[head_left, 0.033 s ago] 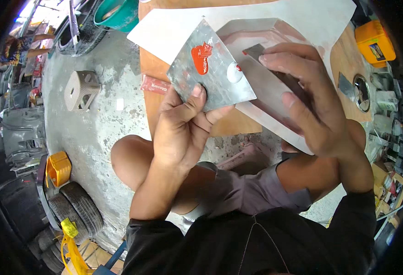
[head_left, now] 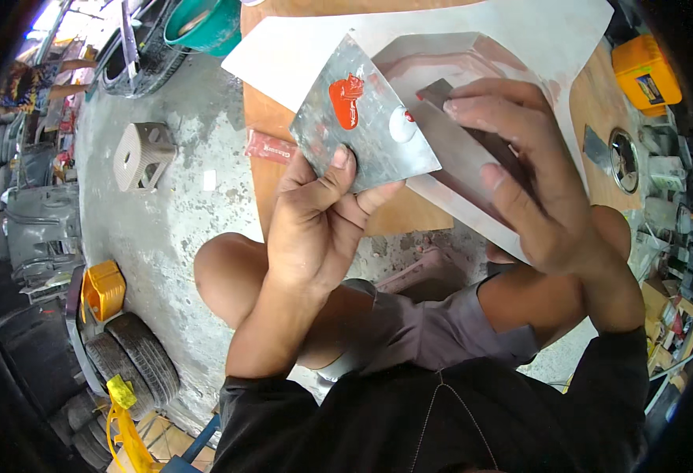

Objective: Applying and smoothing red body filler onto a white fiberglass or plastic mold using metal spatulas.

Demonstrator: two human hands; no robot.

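Observation:
My left hand (head_left: 315,213) grips a square metal plate (head_left: 315,118) by its near corner, the thumb pressed on top and the fingers underneath. On the plate lie a smear of orange-red paste (head_left: 346,98) and a white blob of paste (head_left: 401,126) with a dab of red at its edge. Just right of the plate, my right hand (head_left: 543,173) is closed around a flat grey spreader blade (head_left: 439,93); its tip has a trace of red, and the fingers hide much of it. Below both hands, a grey panel with pinkish patches (head_left: 492,59) is partly covered.
White paper (head_left: 271,51) covers part of a wooden table (head_left: 409,221). A red-and-white packet (head_left: 270,147) lies at its left edge; a round tin (head_left: 622,160) and a yellow container (head_left: 646,75) are at right. On the floor stand a stool (head_left: 143,156), tyres (head_left: 141,355) and a green basin (head_left: 212,31).

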